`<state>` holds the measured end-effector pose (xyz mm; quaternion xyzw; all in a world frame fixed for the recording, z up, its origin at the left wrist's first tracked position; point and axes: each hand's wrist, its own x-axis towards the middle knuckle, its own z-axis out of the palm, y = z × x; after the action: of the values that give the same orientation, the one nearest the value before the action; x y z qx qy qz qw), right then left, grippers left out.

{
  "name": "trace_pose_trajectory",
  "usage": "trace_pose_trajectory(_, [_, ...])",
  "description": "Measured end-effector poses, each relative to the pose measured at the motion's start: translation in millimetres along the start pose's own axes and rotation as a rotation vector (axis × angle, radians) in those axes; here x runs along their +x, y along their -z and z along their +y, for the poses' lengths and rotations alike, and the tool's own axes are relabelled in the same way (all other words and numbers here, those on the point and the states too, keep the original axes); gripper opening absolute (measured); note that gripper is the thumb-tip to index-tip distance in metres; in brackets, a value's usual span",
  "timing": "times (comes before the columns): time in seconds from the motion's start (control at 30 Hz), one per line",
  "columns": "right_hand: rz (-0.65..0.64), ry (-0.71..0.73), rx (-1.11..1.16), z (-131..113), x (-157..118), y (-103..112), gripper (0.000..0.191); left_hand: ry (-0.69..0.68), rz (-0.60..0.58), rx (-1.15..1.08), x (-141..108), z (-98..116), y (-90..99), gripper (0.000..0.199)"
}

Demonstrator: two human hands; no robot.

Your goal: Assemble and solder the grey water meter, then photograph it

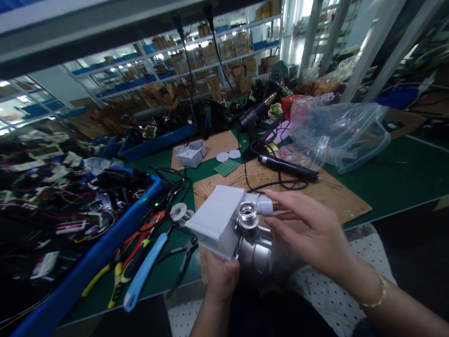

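A white plastic housing (217, 213) with a shiny metal fitting (248, 220) on its side is held up over the front of the bench. My left hand (220, 276) grips the housing from below, thumb against its lower edge. A metal cylinder (258, 255) hangs beneath the fitting. From the right, my right hand (312, 229) closes its thumb and fingers around the end of a white round tube (263, 204) that sticks out of the housing. Part of that tube's end is hidden by the fingers.
A brown board (347, 206) lies under the work, with a black soldering iron (287, 168) and cable. To the left are pliers (121, 267), a light-blue-handled tool (145, 271) and a blue bin (115, 238) of parts. Plastic bags (343, 131) and a green circuit board (227, 167) lie farther back.
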<state>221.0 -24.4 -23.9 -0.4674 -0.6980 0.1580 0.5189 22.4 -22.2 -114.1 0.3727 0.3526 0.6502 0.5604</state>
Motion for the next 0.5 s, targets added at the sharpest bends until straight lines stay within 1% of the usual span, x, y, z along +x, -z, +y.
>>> trace_pose_trajectory(0.07, [0.008,-0.078,0.099,-1.8,-1.8,-2.7,0.044,0.022,-0.012,-0.035,-1.4,1.1,-1.9,0.103])
trace_pose_trajectory(0.13, [0.03,-0.088,0.133,-3.2,-3.1,-3.0,0.04,0.051,-0.001,-0.042,-3.3,1.9,-3.9,0.102])
trace_pose_trajectory(0.2, [0.053,-0.046,0.085,-4.7,-3.5,-1.3,0.036,0.059,0.028,-0.034,-4.8,2.6,-6.4,0.102])
trace_pose_trajectory(0.3, [0.079,0.064,-0.079,-6.1,-3.6,2.1,0.036,0.044,0.049,-0.025,-5.0,3.6,-8.4,0.104])
trace_pose_trajectory(0.4, [0.098,0.192,-0.178,-4.8,-5.2,3.5,0.037,0.042,0.024,-0.016,-3.9,4.0,-6.7,0.103])
trace_pose_trajectory(0.5, [0.093,0.244,-0.208,-2.0,-7.2,2.7,0.04,0.038,0.002,-0.019,-3.4,3.8,-5.5,0.098])
